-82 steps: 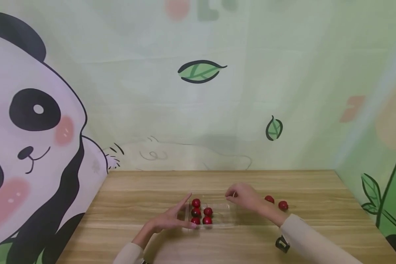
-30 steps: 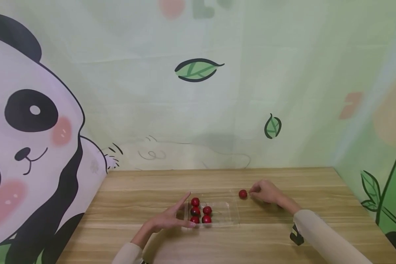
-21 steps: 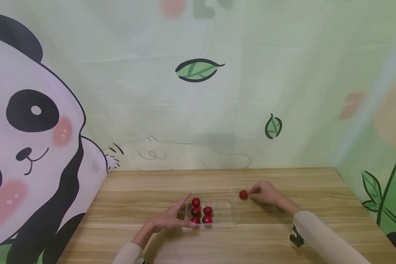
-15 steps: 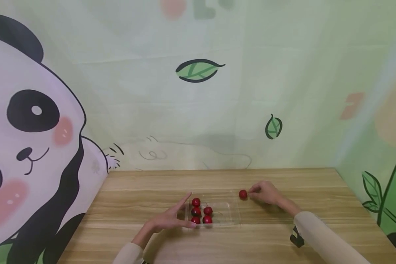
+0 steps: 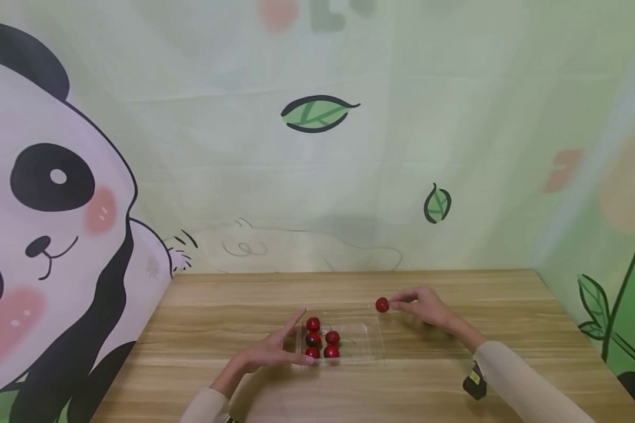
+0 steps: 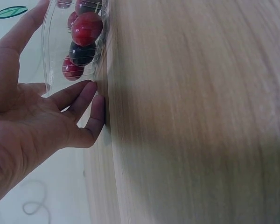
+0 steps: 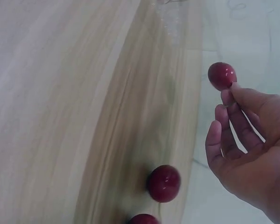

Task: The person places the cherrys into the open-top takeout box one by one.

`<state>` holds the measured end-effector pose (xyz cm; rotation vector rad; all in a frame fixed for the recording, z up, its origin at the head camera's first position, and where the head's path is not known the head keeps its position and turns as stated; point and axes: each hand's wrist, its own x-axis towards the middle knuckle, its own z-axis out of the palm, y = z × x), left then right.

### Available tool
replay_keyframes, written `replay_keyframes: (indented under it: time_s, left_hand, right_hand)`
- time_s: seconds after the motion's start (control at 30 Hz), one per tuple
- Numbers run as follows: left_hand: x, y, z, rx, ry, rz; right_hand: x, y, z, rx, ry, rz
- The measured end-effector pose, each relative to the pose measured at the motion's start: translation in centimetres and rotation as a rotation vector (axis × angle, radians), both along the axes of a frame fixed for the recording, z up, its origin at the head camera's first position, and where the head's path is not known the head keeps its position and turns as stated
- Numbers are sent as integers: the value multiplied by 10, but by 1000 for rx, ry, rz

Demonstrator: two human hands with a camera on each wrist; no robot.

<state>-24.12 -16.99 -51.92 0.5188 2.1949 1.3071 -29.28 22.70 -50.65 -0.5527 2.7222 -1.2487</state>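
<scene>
My right hand (image 5: 425, 306) pinches a shiny red cherry (image 5: 382, 305) between thumb and fingertips, at the stem end. In the right wrist view this cherry (image 7: 222, 76) is raised off the table, and in the head view it overlaps the far right corner of a clear plastic box (image 5: 367, 343). Several cherries (image 5: 313, 339) lie at the left of that box, some with thin stems. My left hand (image 5: 267, 351) spans the box's left end, thumb along the near rim and index finger toward the far corner. Its other fingers (image 6: 95, 116) bend down near the table.
Two more cherries, one with a stem (image 7: 163, 183) and one cut off by the frame edge (image 7: 143, 219), sit on the wooden table (image 5: 233, 294) beneath my right arm, hidden in the head view. A panda-printed cloth (image 5: 349, 176) hangs behind the table.
My right hand went from the box's right side out to the loose cherries. It now holds one, which has risen slightly and shifted left. My left hand stays in place.
</scene>
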Motion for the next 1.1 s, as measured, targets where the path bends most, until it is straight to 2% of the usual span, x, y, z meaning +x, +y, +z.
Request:
replay_keyframes:
  time_s: [0.17,0.27,0.5,0.8,1.1]
  left_hand:
    - [1,1,1,7,-4,0]
    - [1,1,0,7,-5,-1]
    - [1,2,0,4,1,-6]
    - [0,1,-1,1,-5,-9]
    - [2,1,0,-1,3,-12]
  right_hand:
    - [1,-4,7,-15,21,-30]
    - [4,-9,13,-39,31,-20]
    - [14,-44,30,-135,-66,39]
    - [11,-93,25,-209,-86,141]
    - [18,-117,18,-177,-64,175]
